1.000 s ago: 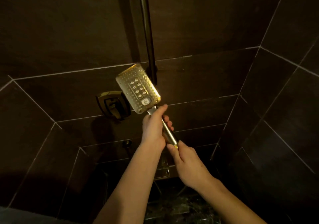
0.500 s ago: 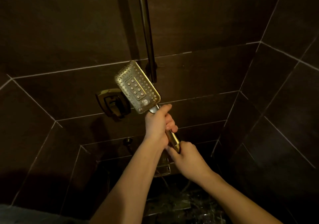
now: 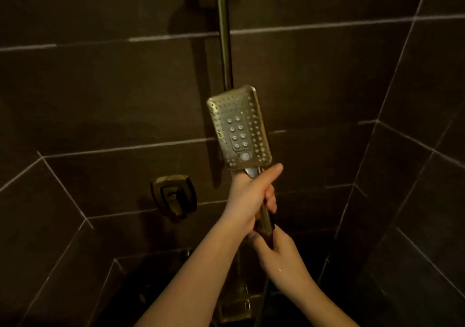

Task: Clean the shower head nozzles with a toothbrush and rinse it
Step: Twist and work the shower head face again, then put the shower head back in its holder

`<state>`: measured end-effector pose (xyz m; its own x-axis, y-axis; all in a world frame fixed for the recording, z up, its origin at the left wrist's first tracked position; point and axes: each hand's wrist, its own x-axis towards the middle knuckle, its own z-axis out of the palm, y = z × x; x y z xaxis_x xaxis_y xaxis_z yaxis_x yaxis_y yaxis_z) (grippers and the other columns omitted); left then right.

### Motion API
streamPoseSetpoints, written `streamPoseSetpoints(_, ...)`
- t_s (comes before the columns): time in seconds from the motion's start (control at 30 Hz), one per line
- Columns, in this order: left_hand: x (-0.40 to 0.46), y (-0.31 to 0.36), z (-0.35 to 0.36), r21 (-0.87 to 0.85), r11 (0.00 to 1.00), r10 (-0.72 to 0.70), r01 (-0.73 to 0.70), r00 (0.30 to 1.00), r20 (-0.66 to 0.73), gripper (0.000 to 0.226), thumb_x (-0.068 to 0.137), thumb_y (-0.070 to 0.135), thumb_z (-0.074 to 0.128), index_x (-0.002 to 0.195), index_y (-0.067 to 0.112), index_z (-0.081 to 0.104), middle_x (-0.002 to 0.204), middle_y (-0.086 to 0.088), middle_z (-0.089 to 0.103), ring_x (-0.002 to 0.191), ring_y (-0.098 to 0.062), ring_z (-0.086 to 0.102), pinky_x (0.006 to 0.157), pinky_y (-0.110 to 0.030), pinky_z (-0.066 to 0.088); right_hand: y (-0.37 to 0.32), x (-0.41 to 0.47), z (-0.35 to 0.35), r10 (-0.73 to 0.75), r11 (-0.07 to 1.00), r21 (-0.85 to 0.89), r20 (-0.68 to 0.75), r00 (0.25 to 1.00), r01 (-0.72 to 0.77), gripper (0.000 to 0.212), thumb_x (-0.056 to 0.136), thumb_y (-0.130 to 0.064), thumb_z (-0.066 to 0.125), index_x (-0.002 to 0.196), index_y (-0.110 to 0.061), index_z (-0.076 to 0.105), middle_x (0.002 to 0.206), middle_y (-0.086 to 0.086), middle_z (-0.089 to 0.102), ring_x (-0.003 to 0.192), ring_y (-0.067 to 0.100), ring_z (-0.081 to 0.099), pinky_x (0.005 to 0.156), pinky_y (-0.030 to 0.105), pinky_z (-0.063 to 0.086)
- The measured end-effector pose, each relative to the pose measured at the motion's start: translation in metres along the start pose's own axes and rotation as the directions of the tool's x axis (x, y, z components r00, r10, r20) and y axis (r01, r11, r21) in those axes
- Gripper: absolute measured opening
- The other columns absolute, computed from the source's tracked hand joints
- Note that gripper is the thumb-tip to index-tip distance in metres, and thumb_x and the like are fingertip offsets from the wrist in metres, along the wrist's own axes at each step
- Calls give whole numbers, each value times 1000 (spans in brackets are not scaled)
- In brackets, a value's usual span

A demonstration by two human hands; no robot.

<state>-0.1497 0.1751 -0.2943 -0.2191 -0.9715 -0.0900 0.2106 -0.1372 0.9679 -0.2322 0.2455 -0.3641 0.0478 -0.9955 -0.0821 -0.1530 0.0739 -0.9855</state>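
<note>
A gold rectangular shower head [image 3: 240, 127] stands upright in front of me, its nozzle face turned toward me. My left hand [image 3: 249, 197] is wrapped around the upper part of its handle, thumb up near the head's base. My right hand [image 3: 279, 258] grips the bottom end of the handle, where the hose joins; the joint itself is hidden by my fingers. No toothbrush is in view.
A vertical gold slide rail [image 3: 224, 37] runs up the dark tiled wall behind the head. A gold mixer valve handle [image 3: 173, 195] sits on the wall at lower left. A gold spout or fitting [image 3: 235, 306] shows dimly below my arms. Tiled walls close in left and right.
The shower head has straightened from a left tilt to nearly upright and sits higher against the rail. Both hands stayed on the handle. The view has tilted up.
</note>
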Motion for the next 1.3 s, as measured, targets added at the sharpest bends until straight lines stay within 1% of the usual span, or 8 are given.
streamPoseSetpoints(0.4, 30, 158, 12, 306, 885, 294, -351, 931, 218, 23, 85, 27, 78, 101, 42, 68, 103, 18, 76, 102, 4, 65, 86, -16, 49, -174, 75, -7, -433, 895, -234, -254, 865, 379, 54, 103, -28, 40, 147, -39, 12, 121, -14, 46, 93, -9, 47, 85, 14, 38)
streamPoseSetpoints(0.53, 46, 217, -25, 164, 938, 229, -306, 901, 369, 57, 73, 36, 84, 126, 25, 64, 123, 2, 73, 118, -13, 64, 105, -35, 44, -225, 91, -20, -418, 908, -134, -220, 881, 398, 25, 99, -35, 47, 123, -28, 50, 107, -11, 66, 94, 3, 62, 96, 35, 50)
streamPoseSetpoints(0.63, 60, 261, -63, -51, 876, 481, -479, 863, 156, 52, 79, 34, 76, 128, 26, 63, 136, -2, 65, 121, -11, 62, 94, -30, 44, -261, 101, -35, -389, 920, -2, -136, 911, 392, 14, 99, -32, 49, 112, -35, 55, 95, -3, 72, 90, 14, 70, 85, 41, 55)
streamPoseSetpoints(0.73, 77, 295, -97, 353, 696, 688, -626, 722, -76, 47, 101, 30, 54, 147, 34, 46, 153, 5, 46, 138, -13, 42, 104, -32, 39, -289, 114, -48, -384, 918, 78, -72, 921, 389, 17, 100, -32, 47, 115, -32, 55, 87, 4, 70, 84, 23, 70, 72, 35, 56)
streamPoseSetpoints(0.83, 101, 320, -123, 825, 297, 849, -481, 529, 3, 56, 103, 33, 49, 155, 36, 28, 167, 5, 22, 153, -16, 14, 122, -45, 21, -319, 139, -66, -433, 895, 68, -104, 895, 441, 21, 99, -31, 49, 116, -21, 57, 89, 7, 68, 85, 25, 68, 75, 38, 55)
streamPoseSetpoints(0.97, 133, 336, -140, 976, -125, 844, -181, 497, 200, 75, 101, 39, 46, 158, 38, -3, 170, 0, -10, 154, -20, -15, 125, -45, 1, -365, 162, -89, -481, 871, 62, -93, 871, 488, 21, 100, -27, 49, 111, -10, 55, 90, 9, 63, 83, 23, 65, 82, 42, 54)
streamPoseSetpoints(1.17, 177, 334, -139, 981, -194, 866, -11, 469, 176, 74, 103, 46, 29, 154, 21, -18, 168, -6, -18, 152, -19, -20, 126, -45, -1, -426, 186, -106, -531, 844, 41, -65, 845, 534, 22, 101, -26, 48, 111, -7, 52, 86, 9, 58, 78, 22, 61, 75, 38, 56)
streamPoseSetpoints(1.3, 202, 320, -139, 988, -146, 810, 46, 579, 93, 75, 101, 60, 20, 147, 28, -29, 162, -2, -30, 151, -24, -25, 123, -55, -5, -451, 201, -107, -548, 831, 60, -81, 833, 552, 20, 102, -28, 45, 105, -10, 51, 77, 5, 54, 68, 19, 56, 66, 35, 51)
